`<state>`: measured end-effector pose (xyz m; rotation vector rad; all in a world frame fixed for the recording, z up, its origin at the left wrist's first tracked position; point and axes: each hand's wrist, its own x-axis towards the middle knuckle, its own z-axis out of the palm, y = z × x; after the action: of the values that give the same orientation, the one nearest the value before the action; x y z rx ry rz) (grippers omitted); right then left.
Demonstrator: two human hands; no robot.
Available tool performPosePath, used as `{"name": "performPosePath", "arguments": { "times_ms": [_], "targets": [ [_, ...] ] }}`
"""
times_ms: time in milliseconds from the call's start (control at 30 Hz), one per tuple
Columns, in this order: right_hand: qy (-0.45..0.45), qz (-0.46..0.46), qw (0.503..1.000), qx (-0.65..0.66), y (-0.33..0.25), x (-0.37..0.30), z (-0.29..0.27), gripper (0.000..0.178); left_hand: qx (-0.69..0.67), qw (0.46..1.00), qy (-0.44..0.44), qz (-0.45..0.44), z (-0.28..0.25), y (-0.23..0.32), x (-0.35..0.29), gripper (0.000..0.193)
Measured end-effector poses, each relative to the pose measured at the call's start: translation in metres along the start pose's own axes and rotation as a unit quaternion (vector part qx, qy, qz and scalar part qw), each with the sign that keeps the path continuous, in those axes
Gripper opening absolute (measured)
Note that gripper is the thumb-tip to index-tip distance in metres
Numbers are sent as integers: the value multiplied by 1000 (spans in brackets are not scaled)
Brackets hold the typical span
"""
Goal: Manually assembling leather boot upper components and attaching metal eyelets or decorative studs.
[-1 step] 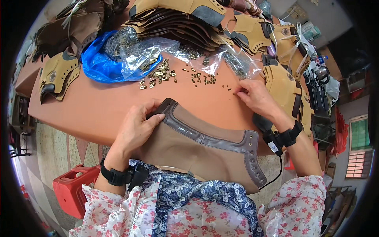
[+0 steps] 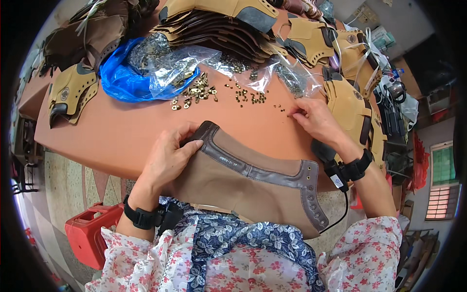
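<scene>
My left hand (image 2: 168, 155) grips one end of a brown boot upper (image 2: 238, 190), thumb on top and fingers behind. The upper lies lining side up over the table's near edge and my lap. A dark leather band runs along its top, and eyelets and round metal fittings line its right end. Past that end, my right hand (image 2: 317, 121) is at the tabletop with thumb and forefinger pinched together; whatever is between them is too small to make out. Just left of those fingertips lie a few tiny metal bits (image 2: 279, 108). Small brass fittings (image 2: 250, 97) are scattered farther left.
Brass lace hooks (image 2: 202, 90) lie beside a blue plastic bag (image 2: 114, 80) and clear bags of hardware (image 2: 294, 80). Stacked tan uppers (image 2: 219, 9) stand at the back, with more tan uppers (image 2: 345, 100) at right. A red stool (image 2: 87, 231) is at lower left.
</scene>
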<state>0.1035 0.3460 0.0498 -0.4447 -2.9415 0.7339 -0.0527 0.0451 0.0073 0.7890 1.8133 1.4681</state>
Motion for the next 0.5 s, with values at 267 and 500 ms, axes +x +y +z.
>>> {"name": "performPosePath", "arguments": {
  "times_ms": [267,500],
  "targets": [
    [-13,7,1000,-3,3,-4,-2,12,2,1000,3,-4,0,3,-1,23],
    [7,-61,994,-90,-7,-3,6,9,12,1000,3,-6,1,6,-1,23]
  ]
}}
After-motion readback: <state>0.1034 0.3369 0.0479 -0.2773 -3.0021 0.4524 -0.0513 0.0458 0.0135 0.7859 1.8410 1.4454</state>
